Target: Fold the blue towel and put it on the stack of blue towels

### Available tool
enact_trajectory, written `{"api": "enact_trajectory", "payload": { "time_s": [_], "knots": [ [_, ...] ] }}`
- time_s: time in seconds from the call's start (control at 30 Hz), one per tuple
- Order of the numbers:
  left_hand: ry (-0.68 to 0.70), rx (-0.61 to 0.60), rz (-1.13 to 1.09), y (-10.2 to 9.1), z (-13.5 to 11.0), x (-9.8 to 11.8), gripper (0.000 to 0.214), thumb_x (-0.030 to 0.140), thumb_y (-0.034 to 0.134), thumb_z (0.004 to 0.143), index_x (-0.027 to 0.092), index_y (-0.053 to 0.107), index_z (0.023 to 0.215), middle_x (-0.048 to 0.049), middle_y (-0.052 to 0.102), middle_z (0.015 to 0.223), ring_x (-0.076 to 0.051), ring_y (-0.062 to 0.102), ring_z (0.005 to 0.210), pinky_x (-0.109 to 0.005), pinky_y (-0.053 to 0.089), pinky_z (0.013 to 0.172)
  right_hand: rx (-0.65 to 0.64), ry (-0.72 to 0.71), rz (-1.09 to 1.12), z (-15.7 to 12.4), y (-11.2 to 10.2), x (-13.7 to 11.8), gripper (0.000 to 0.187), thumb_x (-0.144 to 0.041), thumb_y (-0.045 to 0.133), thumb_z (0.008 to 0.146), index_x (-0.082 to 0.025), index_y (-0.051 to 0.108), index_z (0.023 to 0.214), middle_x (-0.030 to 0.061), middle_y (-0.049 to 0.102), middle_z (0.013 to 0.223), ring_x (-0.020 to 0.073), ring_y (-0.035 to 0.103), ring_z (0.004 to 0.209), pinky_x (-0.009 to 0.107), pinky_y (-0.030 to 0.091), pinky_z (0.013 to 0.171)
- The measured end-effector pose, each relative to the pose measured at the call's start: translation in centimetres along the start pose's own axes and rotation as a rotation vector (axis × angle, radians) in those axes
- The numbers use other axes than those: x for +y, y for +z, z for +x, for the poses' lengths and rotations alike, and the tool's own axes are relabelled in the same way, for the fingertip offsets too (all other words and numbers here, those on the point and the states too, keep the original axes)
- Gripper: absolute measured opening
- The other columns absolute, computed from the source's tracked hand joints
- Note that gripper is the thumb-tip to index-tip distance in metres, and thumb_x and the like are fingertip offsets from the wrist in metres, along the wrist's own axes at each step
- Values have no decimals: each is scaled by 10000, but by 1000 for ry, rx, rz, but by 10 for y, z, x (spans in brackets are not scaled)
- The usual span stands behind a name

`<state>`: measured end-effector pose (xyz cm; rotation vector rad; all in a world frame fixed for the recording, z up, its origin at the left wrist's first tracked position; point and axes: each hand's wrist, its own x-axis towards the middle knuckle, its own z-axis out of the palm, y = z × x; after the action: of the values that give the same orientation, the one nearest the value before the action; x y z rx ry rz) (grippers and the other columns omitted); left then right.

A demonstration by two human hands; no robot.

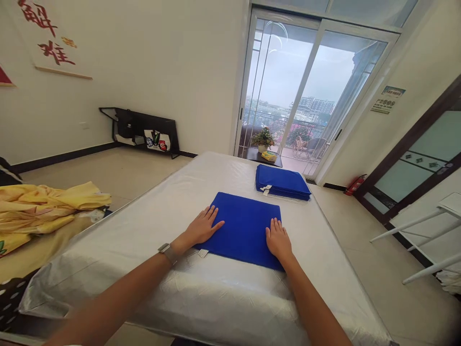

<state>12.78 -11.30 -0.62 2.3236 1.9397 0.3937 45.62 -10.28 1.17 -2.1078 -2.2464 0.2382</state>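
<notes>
While the left hand (202,227) and right hand (279,239) lie flat, gripping nothing, at nine and three o'clock on the blue cloth (245,230), a blue stack (283,180) shares the mattress (201,180) at one o'clock; yellow fabric (46,209) lies farther off at nine.

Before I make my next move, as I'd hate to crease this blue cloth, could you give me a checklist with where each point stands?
1. Left hand on the left side of the blue cloth: ok.
2. Right hand on the right side: ok.
3. Cloth lying flat on top: ok, no clear creases visible.
4. White tag tucked in: not ok, it sticks out at the near edge.
5. Blue stack clear of the cloth: ok, a gap shows.
6. Underside smooth: cannot tell, hidden.
</notes>
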Motion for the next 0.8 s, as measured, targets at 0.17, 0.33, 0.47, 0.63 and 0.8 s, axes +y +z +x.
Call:
{"api": "enact_trajectory", "payload": {
  "time_s": [0.17,0.33,0.47,0.63,0.8],
  "knots": [
    [-40,-8,16,3,-1,6,955,787,151,959,109,283,1619,-157,240,1686,-343,168,1574,-506,189,1254,-20,-12,-36,19,-16,0,668,-397,147,1067,-60,218,1640,99,183,1707,215,137,1581,387,80,1267],
    [-30,3,6,7,-1,2,968,806,160,950,118,285,1620,-161,241,1683,-359,180,1569,-525,207,1247,21,6,-7,62,-29,-3,663,-385,167,1073,-36,222,1633,109,190,1706,219,134,1581,369,82,1264],
    [-29,-17,-1,5,-3,1,967,806,159,951,118,281,1621,-149,223,1687,-347,165,1573,-516,194,1256,43,42,37,86,-19,2,684,-422,161,1074,-36,200,1638,107,171,1711,210,111,1584,356,74,1264],
    [-25,-42,-2,-2,-5,4,942,791,155,960,133,280,1624,-125,233,1688,-329,180,1573,-495,178,1266,72,51,58,93,0,12,687,-430,153,1075,-41,190,1641,98,174,1712,202,112,1583,348,70,1267],
    [-60,-49,22,-7,-2,-3,919,741,138,989,82,295,1610,-149,260,1677,-316,227,1562,-483,185,1269,81,38,72,93,2,13,686,-424,144,1075,-37,186,1640,91,169,1713,202,106,1584,352,57,1272]
  ]
}}
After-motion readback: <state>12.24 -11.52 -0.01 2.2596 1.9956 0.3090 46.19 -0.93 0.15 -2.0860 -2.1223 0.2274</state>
